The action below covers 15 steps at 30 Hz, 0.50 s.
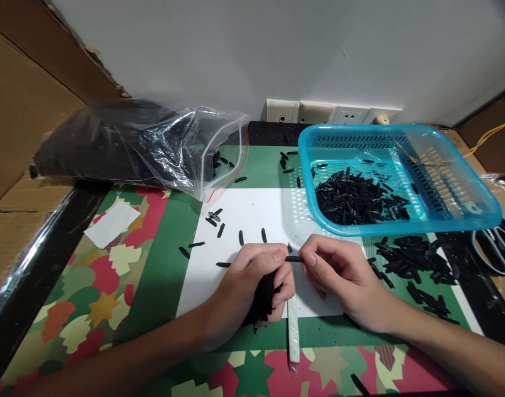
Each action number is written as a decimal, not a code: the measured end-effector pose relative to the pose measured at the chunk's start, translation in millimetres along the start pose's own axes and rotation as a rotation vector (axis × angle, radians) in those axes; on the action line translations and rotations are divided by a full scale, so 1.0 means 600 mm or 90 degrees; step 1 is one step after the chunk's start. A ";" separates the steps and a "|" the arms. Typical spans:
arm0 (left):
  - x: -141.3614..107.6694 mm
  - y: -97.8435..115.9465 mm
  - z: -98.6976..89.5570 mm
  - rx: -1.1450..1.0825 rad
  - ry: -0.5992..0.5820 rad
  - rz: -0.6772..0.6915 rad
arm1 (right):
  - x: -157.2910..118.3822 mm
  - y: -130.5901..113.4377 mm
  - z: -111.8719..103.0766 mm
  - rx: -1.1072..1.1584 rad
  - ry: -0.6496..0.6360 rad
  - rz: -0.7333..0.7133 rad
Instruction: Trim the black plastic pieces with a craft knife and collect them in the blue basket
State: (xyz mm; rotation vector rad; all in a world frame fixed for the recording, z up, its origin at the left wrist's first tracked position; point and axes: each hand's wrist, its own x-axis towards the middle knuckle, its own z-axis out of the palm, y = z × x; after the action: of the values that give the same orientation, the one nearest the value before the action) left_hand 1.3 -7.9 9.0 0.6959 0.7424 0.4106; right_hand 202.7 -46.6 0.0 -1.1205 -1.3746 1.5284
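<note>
My left hand is closed around a dark, fuzzy-edged black bundle, whose exact kind I cannot make out. Between the thumb and forefinger of my right hand is a short black strip. The strip's other end reaches the thumb and fingertips of my left hand. Both hands are above a white sheet. A slim white-wrapped stick extends from beneath the hands towards me. Loose black pieces are scattered on the sheet beyond my left hand.
A blue plastic basket holds many black pieces and pale-tipped sticks. Heaps of black pieces lie by my right forearm, near scissors. A clear zip bag of black material lies back left. Wall sockets are behind.
</note>
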 end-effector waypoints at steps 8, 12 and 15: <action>0.001 -0.003 -0.001 -0.010 -0.002 -0.004 | -0.004 -0.002 0.005 -0.016 0.014 -0.022; 0.001 -0.004 -0.003 -0.016 -0.004 -0.019 | -0.015 -0.001 0.012 -0.153 0.038 -0.142; 0.003 -0.008 -0.007 -0.025 -0.023 -0.020 | -0.020 -0.005 0.009 -0.321 0.068 -0.306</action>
State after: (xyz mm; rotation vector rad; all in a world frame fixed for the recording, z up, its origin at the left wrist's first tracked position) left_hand 0.0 -8.5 2.3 0.6519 0.7090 0.3825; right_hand 200.9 -59.4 4.4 -1.0358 -1.8479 0.7897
